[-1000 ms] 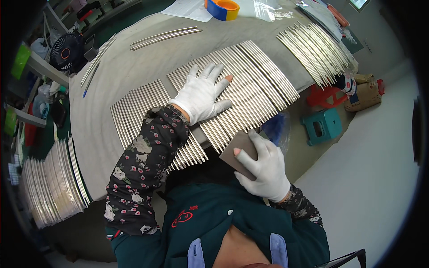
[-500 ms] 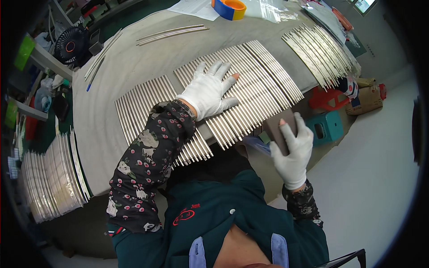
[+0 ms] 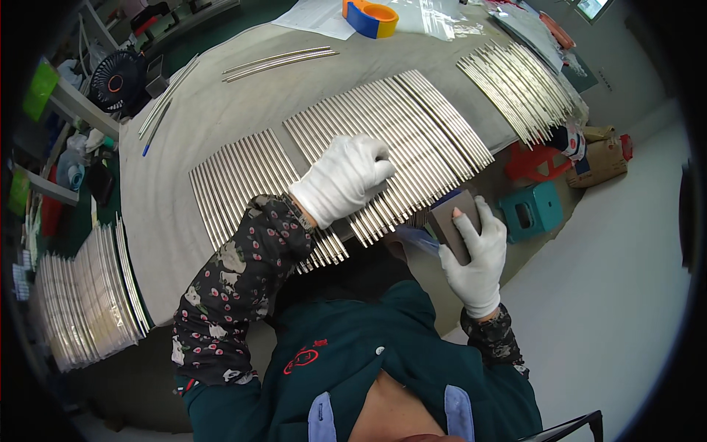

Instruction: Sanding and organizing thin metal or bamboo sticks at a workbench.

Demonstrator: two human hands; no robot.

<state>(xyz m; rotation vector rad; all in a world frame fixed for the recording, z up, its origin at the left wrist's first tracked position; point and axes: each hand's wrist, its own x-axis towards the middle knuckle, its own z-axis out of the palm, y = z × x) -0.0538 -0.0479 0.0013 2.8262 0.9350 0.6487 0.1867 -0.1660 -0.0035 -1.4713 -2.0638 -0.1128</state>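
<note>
Side by side on the grey table [image 3: 243, 103] lie two flat rows of slim, shiny metal rods, a smaller left row [image 3: 239, 173] and a larger right row [image 3: 412, 140]. My left hand [image 3: 342, 177], in a white glove, rests on the larger row near its left end. Its fingers are curled in and partly hidden, so whatever they grip cannot be made out. Just off the table's near right edge, my right hand [image 3: 477, 258], also gloved with a bare fingertip showing, holds a flat brown-grey block [image 3: 455, 217] beside the rods' near ends.
More rods are bunched at the far right [image 3: 519, 88], and wrapped rod bundles [image 3: 88, 295] stand at the left. A few loose rods [image 3: 280, 60], a tape roll [image 3: 372, 18] and a paper sheet [image 3: 317, 16] lie at the back. A teal stool [image 3: 532, 211] stands at right.
My left hand's spread fingers have curled in, and the hand has drawn slightly nearer to me. The right hand and its block have shifted a little to the left.
</note>
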